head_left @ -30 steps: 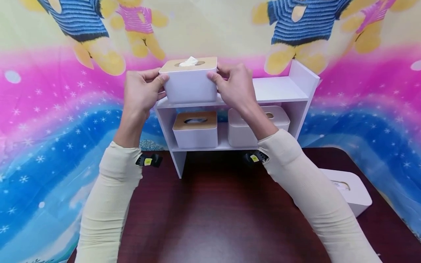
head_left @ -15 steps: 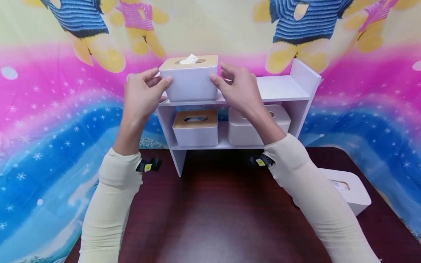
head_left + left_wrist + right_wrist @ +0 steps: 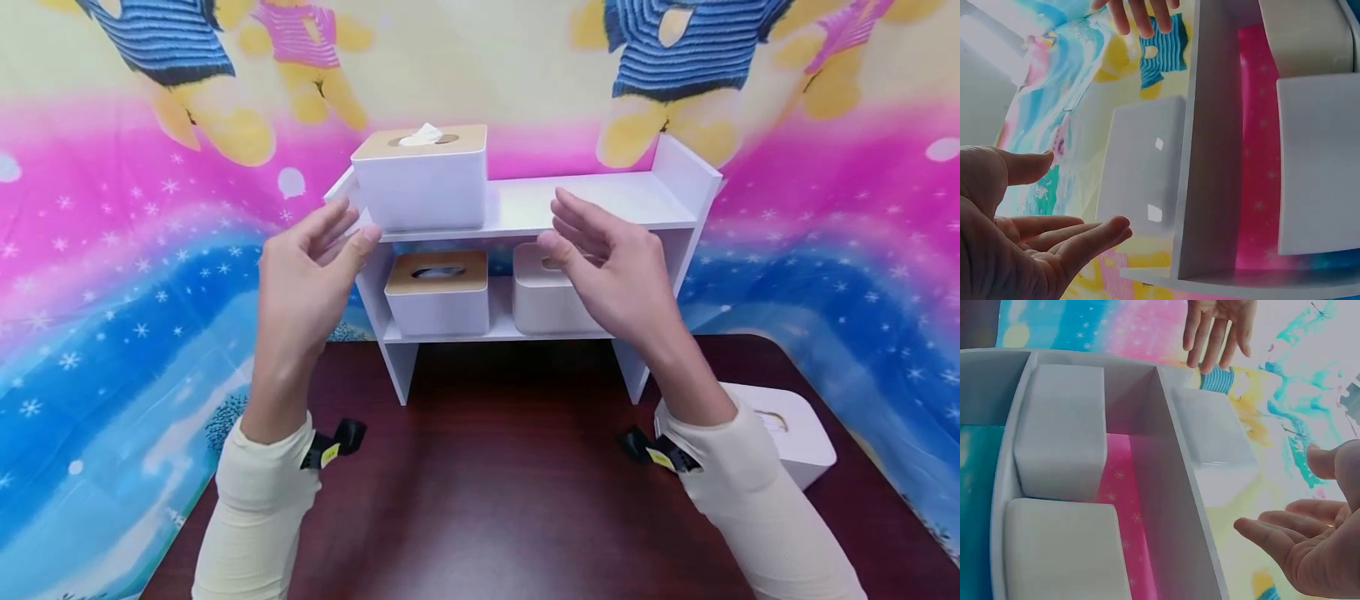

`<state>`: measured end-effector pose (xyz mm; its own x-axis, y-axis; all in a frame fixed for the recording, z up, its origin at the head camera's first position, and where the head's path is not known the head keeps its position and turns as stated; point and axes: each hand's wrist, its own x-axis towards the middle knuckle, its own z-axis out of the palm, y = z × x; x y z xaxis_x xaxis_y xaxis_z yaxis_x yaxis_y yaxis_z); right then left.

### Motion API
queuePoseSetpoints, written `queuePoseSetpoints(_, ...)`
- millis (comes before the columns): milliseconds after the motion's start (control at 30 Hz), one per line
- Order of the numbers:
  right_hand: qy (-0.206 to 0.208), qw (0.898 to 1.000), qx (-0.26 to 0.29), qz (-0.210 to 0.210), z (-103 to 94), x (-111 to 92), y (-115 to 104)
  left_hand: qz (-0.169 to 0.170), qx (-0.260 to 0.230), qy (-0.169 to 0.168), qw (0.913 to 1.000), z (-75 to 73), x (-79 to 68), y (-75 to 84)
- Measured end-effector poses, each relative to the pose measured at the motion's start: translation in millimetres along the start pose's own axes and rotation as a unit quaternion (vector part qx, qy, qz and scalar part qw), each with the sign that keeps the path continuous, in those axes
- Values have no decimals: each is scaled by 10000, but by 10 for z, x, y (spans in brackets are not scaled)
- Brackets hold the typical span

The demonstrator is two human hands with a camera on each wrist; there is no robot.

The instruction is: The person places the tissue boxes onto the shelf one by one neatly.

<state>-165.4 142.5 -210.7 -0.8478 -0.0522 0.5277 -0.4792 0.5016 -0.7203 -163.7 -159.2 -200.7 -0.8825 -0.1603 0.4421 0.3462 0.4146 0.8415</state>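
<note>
1. Although nothing is gripped by the left hand (image 3: 300,283), the upper box's near left corner could be knocked if the thumb were swung inward. The hand is raised before the left end of the shelf unit (image 3: 600,202), palm turned inward, fingers loosely bent, thumb parted from them.
2. At the left end of the top shelf, close to its front edge, the wood-topped tissue box (image 3: 420,196) is stood upright, touched by neither hand. It could be dragged over that edge if it were caught by a fingertip; the tissue (image 3: 423,135) raised from its slot could be snagged likewise.
3. Directly below, near the lower shelf's left end and front edge, a second wood-topped box (image 3: 438,312) is set.
4. Farther right on that shelf, a white box (image 3: 543,307) is partly hidden; it could be bumped if the right hand (image 3: 618,271) were pushed forward.
5. By the right hand nothing is held: its fingers are extended with a slight bend, its thumb is kept apart, its palm is faced inward.
6. Near the right edge of the table (image 3: 480,500), another tissue box (image 3: 806,429) is partly covered by the right sleeve (image 3: 757,492); contact cannot be told. It could be shoved edgeward by a dropped elbow.
</note>
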Motion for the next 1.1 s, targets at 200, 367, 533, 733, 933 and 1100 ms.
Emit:
queuePoseSetpoints(200, -93, 9999, -137, -23, -58, -297, 179, -75, -137, -148, 9998, 64, -215, -191)
queuePoseSetpoints(367, -81, 9999, -91, 59, -113, -534, 376, -293, -308, -419, 9982, 186, -359, -410)
queuePoseSetpoints(533, -72, 9992, -247, 316, -167, -736, 612, -459, -348, -659, 9962, 336, -474, -652)
queuePoseSetpoints(733, -122, 9962, -501, 701, -222, -932, 938, -621, -474, -819, 9936, 527, -587, -911)
queuePoseSetpoints(933, -144, 9943, -601, 867, -243, -1067, 1194, -804, -409, -1028, 9906, 753, -672, -1140)
queuePoseSetpoints(1100, -190, 9925, -724, 968, -249, -1147, 1344, -728, -377, -1236, 9889, 925, -737, -1286)
